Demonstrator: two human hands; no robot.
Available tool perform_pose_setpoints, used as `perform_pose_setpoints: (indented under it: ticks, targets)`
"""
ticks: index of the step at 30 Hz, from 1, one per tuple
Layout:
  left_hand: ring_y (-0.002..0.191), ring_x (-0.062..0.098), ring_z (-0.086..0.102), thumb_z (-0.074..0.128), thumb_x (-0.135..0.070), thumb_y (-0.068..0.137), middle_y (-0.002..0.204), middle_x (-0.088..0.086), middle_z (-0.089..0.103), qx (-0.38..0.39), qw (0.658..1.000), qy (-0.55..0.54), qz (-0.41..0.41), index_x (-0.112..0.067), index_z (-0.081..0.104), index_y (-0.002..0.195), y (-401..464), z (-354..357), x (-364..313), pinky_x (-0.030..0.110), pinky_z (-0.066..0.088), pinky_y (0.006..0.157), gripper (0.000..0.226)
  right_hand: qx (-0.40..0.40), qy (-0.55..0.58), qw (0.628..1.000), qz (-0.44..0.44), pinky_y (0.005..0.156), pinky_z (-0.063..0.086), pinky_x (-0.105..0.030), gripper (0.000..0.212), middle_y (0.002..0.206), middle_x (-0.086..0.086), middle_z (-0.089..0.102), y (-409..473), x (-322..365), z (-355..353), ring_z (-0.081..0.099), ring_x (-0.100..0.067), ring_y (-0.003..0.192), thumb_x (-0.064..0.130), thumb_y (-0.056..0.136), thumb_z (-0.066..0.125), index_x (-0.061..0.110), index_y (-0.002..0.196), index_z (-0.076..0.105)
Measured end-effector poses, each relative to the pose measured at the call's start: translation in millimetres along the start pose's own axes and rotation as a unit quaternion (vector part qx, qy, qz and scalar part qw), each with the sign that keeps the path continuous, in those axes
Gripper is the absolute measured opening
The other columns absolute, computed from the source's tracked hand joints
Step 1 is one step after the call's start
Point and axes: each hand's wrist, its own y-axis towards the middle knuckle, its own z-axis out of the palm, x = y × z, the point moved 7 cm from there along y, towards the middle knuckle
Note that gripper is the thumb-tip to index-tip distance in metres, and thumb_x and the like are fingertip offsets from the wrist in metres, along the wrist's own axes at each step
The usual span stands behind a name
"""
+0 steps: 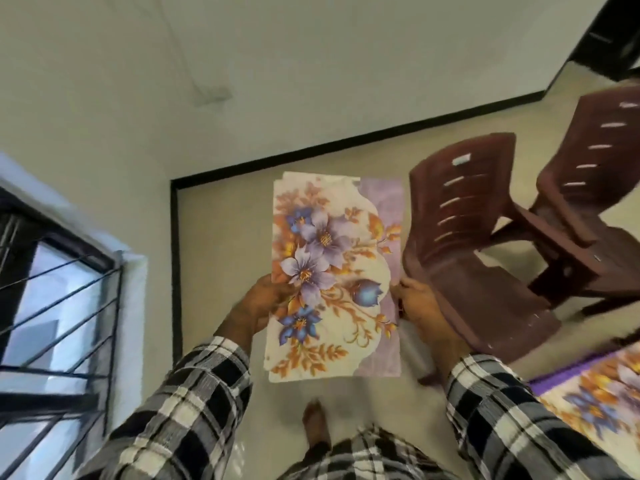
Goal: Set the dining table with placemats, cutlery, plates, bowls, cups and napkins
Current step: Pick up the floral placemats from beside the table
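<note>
Both hands hold one floral placemat (334, 275) up in front of the body, above the floor and clear of any surface. Left hand (268, 299) grips its left edge about halfway down, thumb over the printed face and fingers behind. Right hand (417, 301) pinches the opposite edge at much the same height, fingers curled round the border. The mat hangs with its long side running away from the body, its far end reaching well beyond both hands.

A second placemat (595, 393) with the same flower print already lies on a purple-edged surface below and to the right of the right hand, so the step in hand looks like carrying this mat to its own place. To do that well, I would keep both grips level so the sheet stays flat, turn toward the table, and lower the near edge first before sliding the hands out sideways.

Both forearms in checked sleeves (194, 393) reach forward, elbows bent and held close. Two brown plastic chairs (485, 244) stand just beyond the right hand.
</note>
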Motion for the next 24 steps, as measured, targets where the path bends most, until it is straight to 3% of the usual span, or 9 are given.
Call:
perform_pose_setpoints:
  ticks: [3, 8, 14, 17, 19, 24]
  targets:
    - [0.11, 0.042, 0.073, 0.071, 0.003, 0.093, 0.122, 0.024, 0.075, -0.039, 0.999, 0.006, -0.003, 0.004, 0.07, 0.128, 15.5, -33.1, -18.4, 0.047, 0.064, 0.089, 0.034, 0.019, 0.015, 0.999, 0.033, 0.059, 0.051, -0.027, 0.025, 0.076, -0.008, 0.066, 15.6, 33.0, 36.9, 0.06, -0.019, 0.065, 0.012, 0.103, 0.062, 0.012, 0.078, 0.064]
    - [0.106, 0.039, 0.076, 0.075, 0.001, 0.092, 0.115, 0.016, 0.079, -0.106, 0.994, 0.018, -0.018, -0.002, 0.073, 0.127, 50.0, -62.4, -27.1, 0.056, 0.058, 0.1, 0.035, 0.026, 0.031, 0.998, 0.039, 0.065, 0.055, -0.031, 0.019, 0.082, -0.003, 0.076, 61.1, 59.2, 65.6, 0.069, -0.019, 0.069, 0.018, 0.104, 0.063, 0.02, 0.09, 0.076]
    - [0.106, 0.043, 0.075, 0.075, 0.001, 0.09, 0.112, 0.019, 0.079, -0.119, 0.991, 0.036, -0.048, -0.002, 0.075, 0.12, 120.3, -69.6, -58.9, 0.059, 0.058, 0.1, 0.03, 0.039, 0.068, 0.995, 0.069, 0.078, 0.06, -0.04, 0.018, 0.098, -0.011, 0.08, 132.4, 79.9, 74.0, 0.073, -0.029, 0.084, 0.017, 0.104, 0.061, 0.019, 0.104, 0.079]
    - [0.099, 0.039, 0.077, 0.075, 0.0, 0.091, 0.108, 0.018, 0.08, -0.129, 0.989, 0.059, -0.042, -0.001, 0.075, 0.119, 172.0, -66.2, -98.2, 0.048, 0.063, 0.091, 0.028, 0.041, 0.08, 0.994, 0.054, 0.072, 0.062, -0.035, 0.019, 0.098, -0.009, 0.081, 182.2, 108.7, 73.9, 0.075, -0.026, 0.083, 0.014, 0.105, 0.059, 0.016, 0.106, 0.078]
    - [0.1, 0.04, 0.077, 0.076, -0.003, 0.092, 0.109, 0.019, 0.08, -0.135, 0.988, 0.066, -0.041, -0.001, 0.075, 0.12, 210.7, -60.0, -128.7, 0.05, 0.062, 0.093, 0.028, 0.045, 0.084, 0.994, 0.051, 0.064, 0.061, -0.03, 0.019, 0.099, -0.01, 0.08, 220.2, 132.4, 69.7, 0.074, -0.022, 0.078, 0.013, 0.106, 0.059, 0.015, 0.107, 0.077]
    - [0.104, 0.043, 0.076, 0.079, -0.003, 0.09, 0.11, 0.019, 0.079, -0.137, 0.988, 0.067, -0.033, -0.002, 0.076, 0.12, 293.9, -43.4, -192.9, 0.056, 0.06, 0.096, 0.031, 0.048, 0.082, 0.994, 0.052, 0.066, 0.061, -0.031, 0.019, 0.102, -0.01, 0.08, 301.8, 195.3, 51.4, 0.075, -0.026, 0.083, 0.015, 0.106, 0.059, 0.014, 0.114, 0.076]
